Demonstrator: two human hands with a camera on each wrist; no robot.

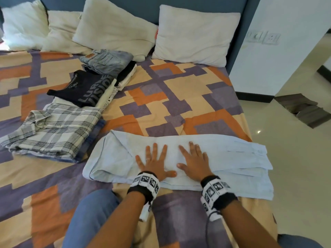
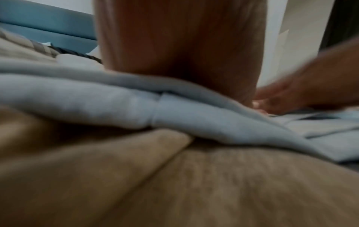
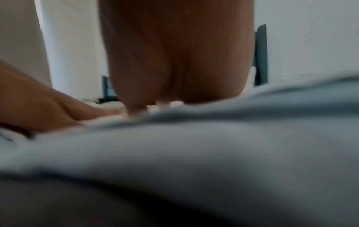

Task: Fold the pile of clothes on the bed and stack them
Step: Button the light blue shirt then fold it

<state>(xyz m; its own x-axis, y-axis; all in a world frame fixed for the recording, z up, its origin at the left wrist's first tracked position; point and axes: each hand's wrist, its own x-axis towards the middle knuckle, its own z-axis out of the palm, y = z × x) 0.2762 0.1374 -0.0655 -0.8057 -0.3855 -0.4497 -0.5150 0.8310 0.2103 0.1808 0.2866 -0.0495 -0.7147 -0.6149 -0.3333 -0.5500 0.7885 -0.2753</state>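
Observation:
A light blue shirt (image 1: 223, 154) lies folded into a long strip across the near part of the bed. My left hand (image 1: 154, 161) presses flat on its middle with fingers spread. My right hand (image 1: 194, 161) lies flat just beside it, fingers straight too. In the left wrist view the blue shirt (image 2: 97, 104) bunches under the left hand (image 2: 178, 46), with the right hand (image 2: 303, 89) off to the side. The right wrist view shows the blurred blue shirt (image 3: 213, 145) under the right hand (image 3: 174, 61). Folded clothes sit at left: a plaid shirt (image 1: 53, 129), a black printed tee (image 1: 86, 88), grey jeans (image 1: 105, 59).
The patterned bedsheet (image 1: 179, 97) is bare in the middle and right. Several white pillows (image 1: 193, 34) line the headboard. The bed's right edge drops to a tiled floor (image 1: 295, 167) with a dark mat (image 1: 304, 108). My knee in blue jeans (image 1: 93, 215) rests on the bed.

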